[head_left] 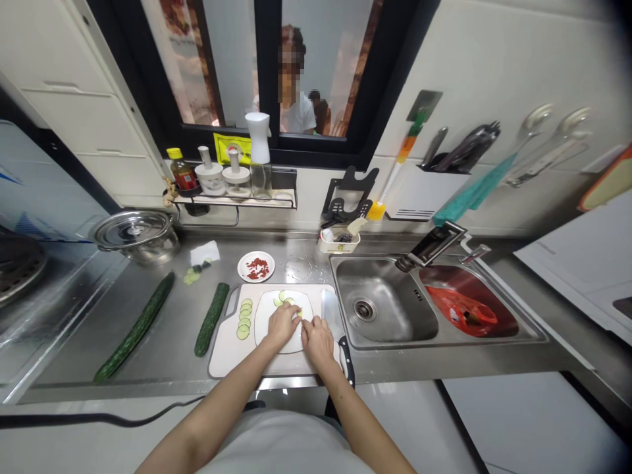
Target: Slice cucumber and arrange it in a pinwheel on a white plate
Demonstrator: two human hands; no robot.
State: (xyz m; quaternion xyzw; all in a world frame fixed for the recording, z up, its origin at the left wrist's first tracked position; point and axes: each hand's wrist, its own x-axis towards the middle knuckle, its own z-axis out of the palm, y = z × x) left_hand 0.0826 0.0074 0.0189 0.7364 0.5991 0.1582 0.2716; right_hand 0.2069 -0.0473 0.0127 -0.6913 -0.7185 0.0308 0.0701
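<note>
Both my hands are over a white plate (264, 316) that lies on a pale cutting board (224, 352). My left hand (284, 324) is closed, its fingertips pinching a small pale-green cucumber slice (299, 314). Close beside it, my right hand (318, 339) has its fingers curled together low over the plate; what they hold is hidden. Several cucumber slices (282, 297) are arranged at the plate's far side. A row of overlapping slices (244, 319) runs along the board's left. On the right edge rests a knife (347, 359) with a black handle.
Two whole cucumbers (135, 332) (211, 320) lie left of the board. Behind it are a small plate (257, 278) with chopped red pieces and a lidded pot (138, 236). A double sink (390, 309) adjoins on the right, with a red bag (464, 311) inside.
</note>
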